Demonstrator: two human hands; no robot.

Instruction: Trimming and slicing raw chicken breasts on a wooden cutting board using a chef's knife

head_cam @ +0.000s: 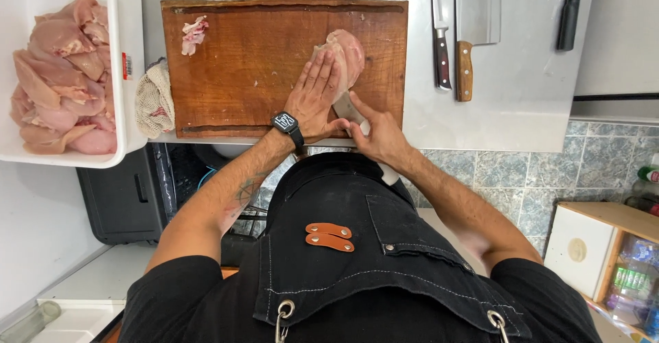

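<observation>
- My left hand lay flat, fingers stretched out and pressed together, on top of a raw chicken breast that sat on the right part of the wooden cutting board.
- My right hand was closed around the handle of a knife; its blade lay flat just beside the near edge of the breast, under my left palm. How far the blade reached into the meat I could not tell.
- A dark watch sat on my left wrist.
- A small scrap of trimmed meat lay at the far left corner of the board, well apart from the breast.
- The board rested on a steel counter.
- Left of the board stood a white tub piled with more raw chicken pieces, and a crumpled cloth was wedged between the tub and the board.
- To the right of the board lay a narrow knife with a dark handle, a cleaver with a wooden handle just beside it, and further right a black-handled tool.
- I wore a black apron.
</observation>
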